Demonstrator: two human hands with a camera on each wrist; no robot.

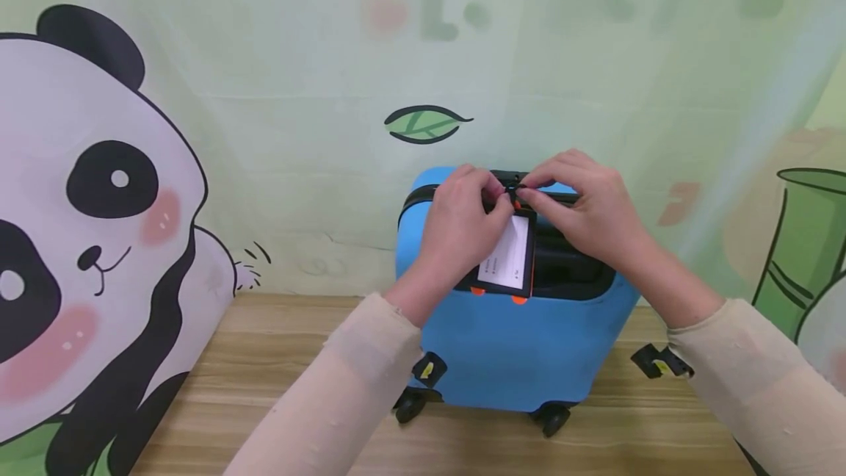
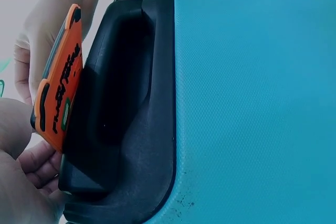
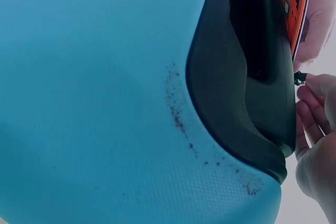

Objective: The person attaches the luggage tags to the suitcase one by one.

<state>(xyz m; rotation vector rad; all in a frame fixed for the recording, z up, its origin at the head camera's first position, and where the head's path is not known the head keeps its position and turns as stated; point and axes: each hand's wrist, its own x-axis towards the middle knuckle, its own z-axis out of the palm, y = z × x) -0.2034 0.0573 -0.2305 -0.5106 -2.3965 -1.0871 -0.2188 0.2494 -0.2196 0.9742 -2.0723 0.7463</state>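
A blue suitcase (image 1: 509, 358) stands upright on its wheels, its black carry handle (image 2: 97, 129) at the top. Hanging against that handle is a luggage tag (image 1: 507, 252), with a white card in a black frame on one face. Its orange back (image 2: 62, 85) bears black lettering. My left hand (image 1: 459, 215) pinches the tag's black strap (image 1: 512, 190) just above the card. From the other side my right hand (image 1: 591, 204) pinches a small black buckle end (image 3: 300, 78) of the strap between thumb and fingertips. Fingers partly hide the strap.
Under the suitcase is a wood-grain surface (image 1: 284, 358). Close behind it hangs a pale green backdrop (image 1: 297, 94) printed with a panda and a leaf. Black caster wheels (image 1: 551, 417) show at the suitcase's base.
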